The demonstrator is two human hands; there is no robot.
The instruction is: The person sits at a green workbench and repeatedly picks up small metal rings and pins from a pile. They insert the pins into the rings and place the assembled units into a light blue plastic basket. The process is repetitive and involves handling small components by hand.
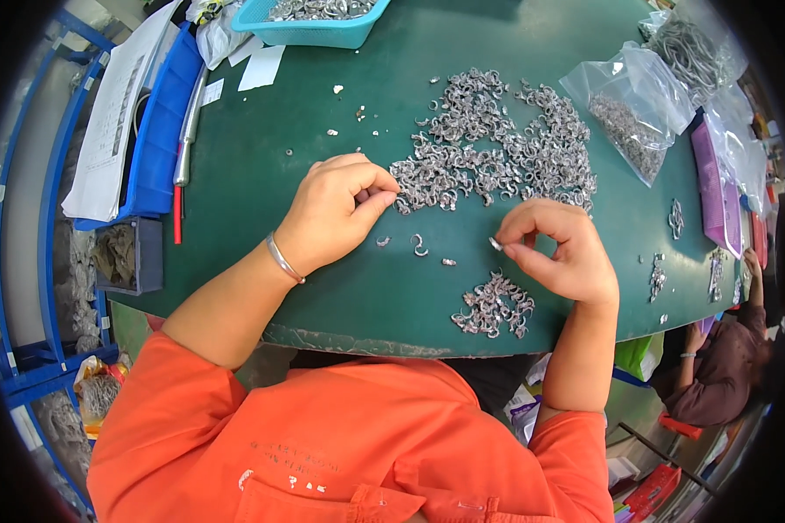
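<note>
A large heap of small curved silvery metal pieces lies spread over the green table. At the heap's left edge is my left hand, its thumb and index finger pinched together; what they hold, if anything, is too small to make out. My right hand pinches a small metal piece between thumb and index finger, just above the table. Between my hands a few loose pieces lie apart. A smaller pile of similar pieces sits near the table's front edge, left of my right forearm.
A turquoise basket of metal parts stands at the back. To the left are a blue bin with papers and a red-tipped tool. Plastic bags of parts and a purple basket are on the right, where another person sits.
</note>
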